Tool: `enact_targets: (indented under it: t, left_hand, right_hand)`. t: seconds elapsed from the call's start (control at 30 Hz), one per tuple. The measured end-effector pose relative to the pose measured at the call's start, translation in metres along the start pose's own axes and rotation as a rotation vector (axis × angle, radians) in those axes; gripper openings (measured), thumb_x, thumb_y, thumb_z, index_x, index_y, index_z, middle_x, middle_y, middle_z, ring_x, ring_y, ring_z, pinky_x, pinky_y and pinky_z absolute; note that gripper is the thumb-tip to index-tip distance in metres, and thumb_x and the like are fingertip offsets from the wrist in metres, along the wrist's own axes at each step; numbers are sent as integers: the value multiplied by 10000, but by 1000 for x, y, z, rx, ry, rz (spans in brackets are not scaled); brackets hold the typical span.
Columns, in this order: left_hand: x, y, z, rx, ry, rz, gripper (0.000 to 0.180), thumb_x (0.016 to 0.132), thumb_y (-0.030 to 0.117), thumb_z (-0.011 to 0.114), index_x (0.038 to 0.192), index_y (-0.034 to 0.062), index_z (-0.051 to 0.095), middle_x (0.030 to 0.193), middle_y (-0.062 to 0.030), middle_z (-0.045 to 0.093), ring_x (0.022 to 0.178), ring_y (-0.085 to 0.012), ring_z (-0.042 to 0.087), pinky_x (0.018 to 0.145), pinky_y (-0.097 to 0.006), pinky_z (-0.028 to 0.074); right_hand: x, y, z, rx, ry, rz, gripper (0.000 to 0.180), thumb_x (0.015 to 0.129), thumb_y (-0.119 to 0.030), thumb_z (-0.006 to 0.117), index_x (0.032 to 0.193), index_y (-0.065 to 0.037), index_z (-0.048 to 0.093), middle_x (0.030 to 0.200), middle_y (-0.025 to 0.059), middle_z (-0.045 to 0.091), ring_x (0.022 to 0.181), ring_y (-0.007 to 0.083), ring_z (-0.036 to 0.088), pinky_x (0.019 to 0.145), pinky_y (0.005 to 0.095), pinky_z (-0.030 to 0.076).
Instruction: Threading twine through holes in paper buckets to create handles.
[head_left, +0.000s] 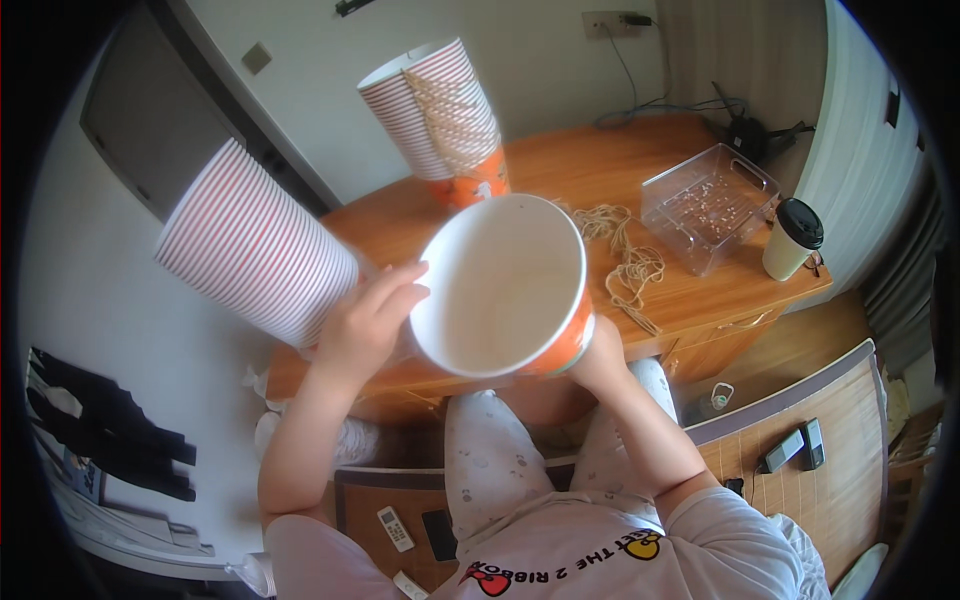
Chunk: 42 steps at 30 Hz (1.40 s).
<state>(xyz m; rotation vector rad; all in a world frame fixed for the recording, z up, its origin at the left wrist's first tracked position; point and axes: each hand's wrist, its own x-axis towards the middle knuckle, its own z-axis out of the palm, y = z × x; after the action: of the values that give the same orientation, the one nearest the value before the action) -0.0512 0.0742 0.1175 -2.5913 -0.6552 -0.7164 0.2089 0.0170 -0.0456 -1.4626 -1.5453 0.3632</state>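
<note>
A large orange paper bucket with a white inside is tilted so that its open mouth faces me, and nothing shows inside it. My left hand has its fingertips at the bucket's left rim. At the lower right, my right hand grips the bucket's outer wall; its fingers are partly hidden behind it. Just left of my left hand leans a tall stack of nested paper buckets with red-edged rims. Farther back stands a second bucket stack, with beige cord netting down its side.
Loose beige cord lies on the wooden table. To its right are a clear plastic bin with small bits in it and a cup with a black lid. Black cables sit at the back right corner.
</note>
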Motion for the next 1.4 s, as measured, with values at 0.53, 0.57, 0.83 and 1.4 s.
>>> enact_targets:
  t: [0.53, 0.57, 0.83, 1.4]
  left_hand:
    - [-6, -18, -5, 157, 5, -9, 192, 761, -13, 661, 944, 43, 680, 1094, -117, 715, 875, -260, 711, 742, -343, 580]
    - [-8, -17, -1, 184, -17, 12, 199, 772, 5, 662, 967, 46, 668, 1108, -113, 707, 900, -259, 709, 756, -330, 581]
    - [-13, -15, 12, 193, -65, 34, 210, 789, 46, 675, 998, 45, 663, 1121, -135, 702, 953, -272, 714, 772, -341, 591]
    - [-44, 49, 26, 95, 357, 92, 274, 762, 1, 701, 1023, 87, 689, 1109, -85, 683, 1001, -251, 666, 841, -378, 553]
  right_hand:
    - [13, -19, -11, 246, 112, 136, 203, 931, -24, 531, 1126, -18, 476, 607, 171, 564, 526, 323, 567, 527, 402, 422]
    - [13, -19, -12, 246, 111, 137, 203, 931, -24, 531, 1126, -18, 476, 607, 171, 564, 526, 323, 567, 527, 402, 422]
    - [11, -16, -10, 274, 75, 92, 256, 900, -49, 612, 1129, -37, 499, 654, 149, 610, 573, 300, 614, 539, 381, 462]
    - [6, 30, -118, -483, 206, -58, 132, 823, -103, 677, 955, -105, 692, 945, 74, 625, 961, 287, 587, 830, 404, 477]
